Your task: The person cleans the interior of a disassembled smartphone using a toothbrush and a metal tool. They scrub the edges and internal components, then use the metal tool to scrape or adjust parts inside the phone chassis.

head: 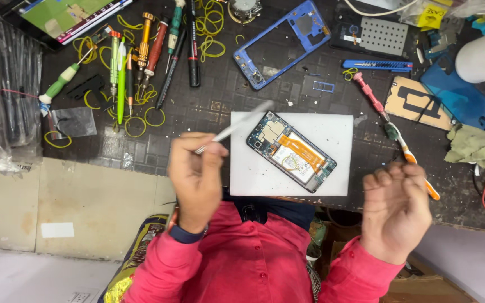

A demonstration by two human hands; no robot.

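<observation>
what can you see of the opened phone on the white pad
The opened phone lies flat and diagonal on the white pad, back cover off. A dark frame surrounds a circuit board at its upper-left end, with an orange flex strip over a pale battery. Neither hand touches it; the left hand holds a slim tool nearby.

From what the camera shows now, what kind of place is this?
Probably a phone repair bench: an opened phone lies on a white mat, a blue phone frame sits beyond it, and screwdrivers lie on the dark worktop.
</observation>
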